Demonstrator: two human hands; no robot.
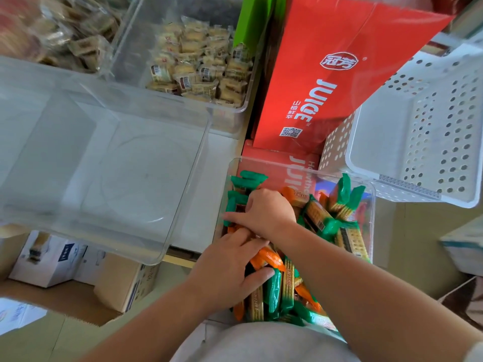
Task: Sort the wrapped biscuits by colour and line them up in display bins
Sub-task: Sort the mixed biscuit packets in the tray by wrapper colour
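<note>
A clear bin (372,194) low in the middle holds a jumble of green-wrapped biscuits (324,218) and orange-wrapped biscuits (295,195). My left hand (230,267) grips a bunch of orange-wrapped biscuits (269,258) at the bin's near left side, the thumb lying across a green pack. My right hand (266,212) reaches into the pile just beyond it, fingers curled down on green packs at the bin's left wall; what it holds is hidden. A large clear display bin (167,239) to the left has nothing in it.
Two clear bins at the back hold pale wrapped cakes (198,66) and brown wrapped snacks (78,40). Red juice cartons (326,82) stand behind the biscuit bin. A white perforated basket (431,131) sits at right. Cardboard boxes (122,283) lie on the floor below left.
</note>
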